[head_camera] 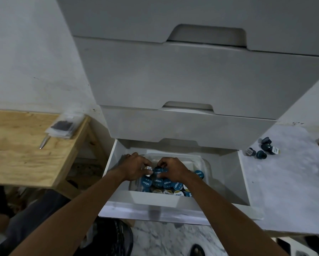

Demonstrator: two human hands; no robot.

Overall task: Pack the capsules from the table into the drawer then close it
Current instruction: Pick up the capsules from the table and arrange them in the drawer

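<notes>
The bottom drawer (244,182) of a white cabinet stands pulled out. Inside it sits a clear plastic tray (204,163) packed with several blue-lidded and white-lidded capsules (167,183). Both my hands are down in the tray. My left hand (136,168) has its fingers closed on a white-topped capsule (148,170). My right hand (170,169) pinches a blue-lidded capsule (157,170) beside it. Several more dark blue capsules (264,149) lie loose on the white marble table (284,182) to the right of the drawer.
Three shut drawers (192,80) rise above the open one. A wooden table (22,150) at left carries a pen (44,142) and a clear bag of dark stuff (61,126). Marble floor and a dark shoe show below the drawer front.
</notes>
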